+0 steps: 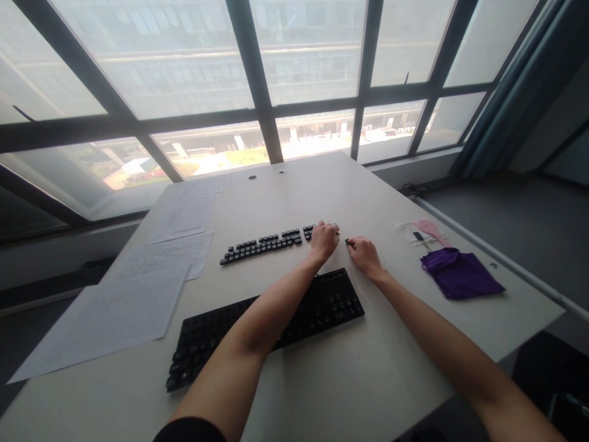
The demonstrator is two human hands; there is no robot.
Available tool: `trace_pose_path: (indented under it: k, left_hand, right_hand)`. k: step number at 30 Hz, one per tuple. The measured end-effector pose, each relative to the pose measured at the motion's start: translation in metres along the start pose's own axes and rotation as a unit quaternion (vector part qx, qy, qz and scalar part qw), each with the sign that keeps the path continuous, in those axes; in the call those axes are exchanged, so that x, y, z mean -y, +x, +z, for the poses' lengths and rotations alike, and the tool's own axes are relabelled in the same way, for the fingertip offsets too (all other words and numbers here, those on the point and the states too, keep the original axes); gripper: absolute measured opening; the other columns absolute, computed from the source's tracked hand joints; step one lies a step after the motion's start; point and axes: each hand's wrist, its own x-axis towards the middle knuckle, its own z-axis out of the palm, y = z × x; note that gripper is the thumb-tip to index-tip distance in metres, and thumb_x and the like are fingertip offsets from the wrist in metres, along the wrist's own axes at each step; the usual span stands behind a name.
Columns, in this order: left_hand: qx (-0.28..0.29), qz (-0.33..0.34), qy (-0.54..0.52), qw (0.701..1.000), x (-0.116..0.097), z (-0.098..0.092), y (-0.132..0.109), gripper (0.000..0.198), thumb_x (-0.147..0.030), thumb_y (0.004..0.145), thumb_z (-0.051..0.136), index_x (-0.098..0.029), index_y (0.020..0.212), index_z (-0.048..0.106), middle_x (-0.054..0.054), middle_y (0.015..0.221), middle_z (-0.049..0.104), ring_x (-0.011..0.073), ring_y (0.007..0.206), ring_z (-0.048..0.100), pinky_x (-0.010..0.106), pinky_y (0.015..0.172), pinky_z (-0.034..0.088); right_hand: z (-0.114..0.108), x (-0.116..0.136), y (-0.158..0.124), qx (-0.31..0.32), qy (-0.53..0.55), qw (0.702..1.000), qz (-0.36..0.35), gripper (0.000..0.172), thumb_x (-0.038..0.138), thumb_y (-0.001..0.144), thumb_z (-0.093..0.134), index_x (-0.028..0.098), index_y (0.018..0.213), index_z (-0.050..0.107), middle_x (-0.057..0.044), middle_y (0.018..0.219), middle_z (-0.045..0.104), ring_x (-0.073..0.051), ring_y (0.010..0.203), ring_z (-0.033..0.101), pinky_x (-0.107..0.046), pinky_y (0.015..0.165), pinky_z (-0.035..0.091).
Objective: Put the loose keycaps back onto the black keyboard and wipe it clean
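Note:
A black keyboard (322, 307) lies on the white table (368, 380), partly under my left forearm. Beyond it, loose black keycaps (262, 244) are laid out in rows. My left hand (324, 238) rests with curled fingers on the right end of those rows; what its fingers hold is hidden. Just to its right, my right hand (363, 253) pinches a small black keycap (348, 242) at its fingertips, close to the table surface.
Several sheets of paper (138, 294) cover the table's left side. A purple cloth (460, 273) and a pink tool (430, 230) on a small white sheet lie at the right. Large windows stand behind the table's far edge. The floor drops away on the right.

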Motion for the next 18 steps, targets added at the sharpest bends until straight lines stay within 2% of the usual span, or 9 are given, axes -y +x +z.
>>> trace_pose_path:
  k: [2,5,8,10,13,18]
  left_hand:
    - [-0.003,0.001,-0.014,1.0,-0.003,-0.01,-0.012,0.017,-0.02,0.09,0.067,-0.021,0.1,0.08,0.008,0.103,0.078,0.0269,0.104,0.061,0.039,0.094,0.046]
    - [0.01,0.005,-0.061,0.998,-0.007,-0.03,-0.045,0.014,-0.025,0.086,0.072,-0.024,0.096,0.082,0.003,0.095,0.08,0.0229,0.097,0.065,0.033,0.091,0.049]
    - [0.078,0.002,-0.18,0.981,-0.012,-0.049,-0.088,0.013,-0.025,0.08,0.075,-0.025,0.09,0.083,0.0,0.087,0.08,0.0205,0.087,0.069,0.032,0.089,0.051]
    - [0.123,0.001,-0.22,0.968,-0.014,-0.057,-0.11,0.013,-0.022,0.077,0.075,-0.024,0.087,0.084,0.0,0.084,0.08,0.0197,0.082,0.07,0.03,0.084,0.052]
    - [0.157,0.009,-0.238,0.958,-0.016,-0.058,-0.129,0.015,-0.02,0.075,0.075,-0.023,0.087,0.084,0.001,0.084,0.08,0.0199,0.082,0.071,0.03,0.081,0.052]
    - [0.152,0.03,-0.22,0.963,-0.02,-0.049,-0.134,0.016,-0.019,0.075,0.075,-0.024,0.087,0.084,0.001,0.085,0.079,0.0222,0.088,0.068,0.033,0.088,0.052]
  right_hand:
    - [-0.003,-0.003,-0.007,-0.009,0.011,1.0,0.003,0.024,0.017,0.094,0.057,0.017,0.108,0.077,-0.01,0.107,0.076,-0.021,0.097,0.069,-0.03,0.092,0.05]
    - [-0.01,-0.008,-0.022,-0.032,0.074,0.997,0.007,0.023,0.018,0.091,0.06,0.016,0.106,0.077,-0.01,0.104,0.077,-0.021,0.088,0.07,-0.031,0.088,0.053]
    - [-0.019,-0.01,-0.041,-0.055,0.166,0.984,0.011,0.021,0.022,0.088,0.063,0.016,0.102,0.077,-0.01,0.098,0.078,-0.021,0.078,0.07,-0.033,0.079,0.056]
    - [-0.025,-0.006,-0.052,-0.058,0.199,0.978,0.015,0.021,0.025,0.087,0.064,0.016,0.1,0.078,-0.01,0.096,0.078,-0.021,0.075,0.07,-0.034,0.075,0.057]
    - [-0.032,0.003,-0.065,-0.054,0.231,0.971,0.026,0.022,0.03,0.086,0.064,0.016,0.097,0.078,-0.011,0.094,0.079,-0.021,0.072,0.07,-0.034,0.071,0.057]
    - [-0.041,0.014,-0.085,-0.04,0.273,0.96,0.044,0.026,0.034,0.086,0.065,0.016,0.099,0.078,-0.012,0.098,0.079,-0.022,0.075,0.071,-0.035,0.07,0.058]
